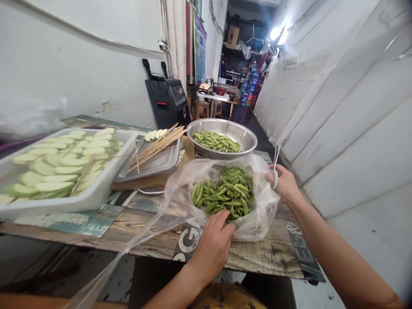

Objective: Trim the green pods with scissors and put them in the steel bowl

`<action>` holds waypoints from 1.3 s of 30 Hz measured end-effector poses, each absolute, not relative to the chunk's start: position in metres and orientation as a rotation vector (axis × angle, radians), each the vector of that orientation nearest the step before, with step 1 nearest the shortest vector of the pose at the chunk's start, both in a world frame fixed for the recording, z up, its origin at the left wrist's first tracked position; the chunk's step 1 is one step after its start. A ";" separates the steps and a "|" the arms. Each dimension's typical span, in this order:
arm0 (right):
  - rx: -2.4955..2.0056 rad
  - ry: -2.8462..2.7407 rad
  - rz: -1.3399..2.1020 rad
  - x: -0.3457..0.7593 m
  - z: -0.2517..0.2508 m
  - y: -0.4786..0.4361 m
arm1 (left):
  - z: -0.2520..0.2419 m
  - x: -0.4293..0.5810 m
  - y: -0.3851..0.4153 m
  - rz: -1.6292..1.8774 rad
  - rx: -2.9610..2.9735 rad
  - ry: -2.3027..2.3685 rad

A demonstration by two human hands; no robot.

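Observation:
A clear plastic bag (262, 219) lies open on the table, holding a heap of green bean pods (223, 195). My right hand (283, 184) grips the bag's far right edge, with a pale loop of bag or band around a finger. My left hand (214, 242) rests on the near rim of the bag, fingers closed on the plastic beside the pods. Just beyond the bag stands a steel bowl (247, 139) with a smaller layer of the same pods (216, 142). The bag touches the bowl's near side.
A white tray (106, 184) of sliced pale-green vegetable sits at left. Bamboo skewers (157, 146) lie on a metal tray (151, 161) on a wooden board. A black wheeled case (165, 103) stands by the wall. Corrugated white panels line the right side.

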State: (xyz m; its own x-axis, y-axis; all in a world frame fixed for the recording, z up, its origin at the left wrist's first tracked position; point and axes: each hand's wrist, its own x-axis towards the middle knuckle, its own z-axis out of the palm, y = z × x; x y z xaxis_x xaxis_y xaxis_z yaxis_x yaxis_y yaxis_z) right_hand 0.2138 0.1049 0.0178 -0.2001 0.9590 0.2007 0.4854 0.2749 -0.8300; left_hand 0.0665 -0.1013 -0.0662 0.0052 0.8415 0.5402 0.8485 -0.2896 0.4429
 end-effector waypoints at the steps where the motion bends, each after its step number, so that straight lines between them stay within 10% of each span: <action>1: -1.347 -1.862 0.793 0.225 0.003 0.107 | -0.066 0.067 -0.102 -1.129 -2.253 -1.875; 14: -1.527 -2.013 0.526 0.283 -0.047 0.084 | -0.026 0.067 -0.109 -0.972 -2.494 -1.696; 24: -1.356 -1.697 1.143 0.243 -0.037 0.077 | -0.038 0.122 -0.065 -0.420 -2.737 -1.670; 39: -0.825 -1.343 1.727 0.170 0.022 0.084 | -0.008 0.026 -0.097 -1.012 -2.322 -1.972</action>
